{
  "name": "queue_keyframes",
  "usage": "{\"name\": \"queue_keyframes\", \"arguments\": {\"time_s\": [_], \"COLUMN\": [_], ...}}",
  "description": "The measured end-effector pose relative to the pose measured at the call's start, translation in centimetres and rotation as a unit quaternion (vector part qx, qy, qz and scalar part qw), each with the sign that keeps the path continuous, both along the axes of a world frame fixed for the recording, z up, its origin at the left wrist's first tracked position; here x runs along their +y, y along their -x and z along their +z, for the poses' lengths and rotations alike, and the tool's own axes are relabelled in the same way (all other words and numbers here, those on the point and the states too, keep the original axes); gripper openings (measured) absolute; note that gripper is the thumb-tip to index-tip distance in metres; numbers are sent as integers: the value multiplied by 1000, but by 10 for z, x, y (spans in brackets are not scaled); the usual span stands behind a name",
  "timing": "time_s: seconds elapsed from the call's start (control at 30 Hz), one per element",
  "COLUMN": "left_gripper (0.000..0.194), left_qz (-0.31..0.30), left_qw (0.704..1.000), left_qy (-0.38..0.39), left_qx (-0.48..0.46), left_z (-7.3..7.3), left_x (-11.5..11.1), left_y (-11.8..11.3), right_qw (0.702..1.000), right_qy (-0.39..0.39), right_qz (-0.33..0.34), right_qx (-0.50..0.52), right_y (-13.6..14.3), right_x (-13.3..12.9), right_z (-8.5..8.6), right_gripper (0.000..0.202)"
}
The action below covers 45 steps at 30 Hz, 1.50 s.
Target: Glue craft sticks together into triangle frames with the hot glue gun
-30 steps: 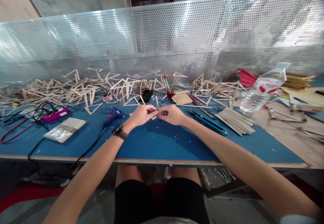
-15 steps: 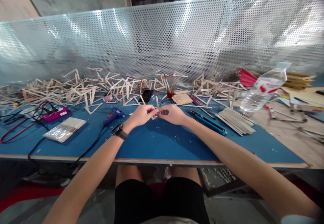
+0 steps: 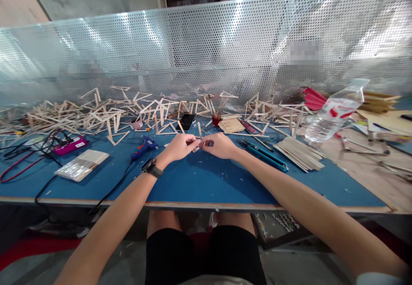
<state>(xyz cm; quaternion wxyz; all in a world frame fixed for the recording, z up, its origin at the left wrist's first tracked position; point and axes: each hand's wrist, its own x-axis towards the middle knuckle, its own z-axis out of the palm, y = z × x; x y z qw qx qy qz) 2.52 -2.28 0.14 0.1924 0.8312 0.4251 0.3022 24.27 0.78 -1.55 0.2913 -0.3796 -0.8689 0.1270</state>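
My left hand (image 3: 181, 146) and my right hand (image 3: 219, 145) meet above the middle of the blue tabletop (image 3: 206, 182), fingers of both closed in a pinch. A thin wooden craft stick (image 3: 199, 129) points up from between the fingertips. Behind the left hand's knuckles a second wooden stick (image 3: 180, 126) slants up; its lower end is hidden, and whether the two are joined I cannot tell. Left of the hands lies a blue glue gun (image 3: 144, 146). Teal pliers-like tools (image 3: 265, 155) rest to the right, beside a pile of flat wooden sticks (image 3: 299, 153).
Joined stick frames (image 3: 77, 115) crowd the table's back, before a perforated metal screen (image 3: 206, 40). A purple power strip (image 3: 71, 145) with cables and a plastic-wrapped pack (image 3: 83, 165) lie left. A dark phone (image 3: 186, 122), red-liquid jar (image 3: 216, 119) and tilted water bottle (image 3: 336, 111) stand further back.
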Motion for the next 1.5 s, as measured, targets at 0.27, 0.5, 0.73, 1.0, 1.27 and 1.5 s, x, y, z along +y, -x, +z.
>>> {"name": "queue_keyframes", "arguments": {"time_s": [0.27, 0.5, 0.73, 1.0, 1.27, 1.5], "left_gripper": [43, 44, 43, 43, 39, 39], "left_qz": [5, 4, 1, -2, -20, -18], "left_qw": [1000, 1000, 1000, 1000, 1000, 1000], "left_qy": [11, 15, 6, 0, 0, -3], "left_qx": [-14, -19, -12, -5, 15, 23], "left_z": [0, 1, -1, -1, -4, -4], "left_x": [-1, -1, 0, 1, 3, 3], "left_y": [0, -1, 0, 1, 2, 2], "right_qw": [1000, 1000, 999, 999, 999, 998], "right_qy": [10, 13, 15, 13, 1, 8], "right_qz": [-7, -7, -8, -9, -10, -11], "right_qx": [-6, -13, -27, -49, -51, -55], "right_y": [1, 1, 1, 1, 0, 1], "right_x": [-4, -2, -2, -5, -1, -1], "right_z": [3, 2, 1, 5, 0, 1], "right_gripper": [17, 18, 17, 22, 20, 19]}}
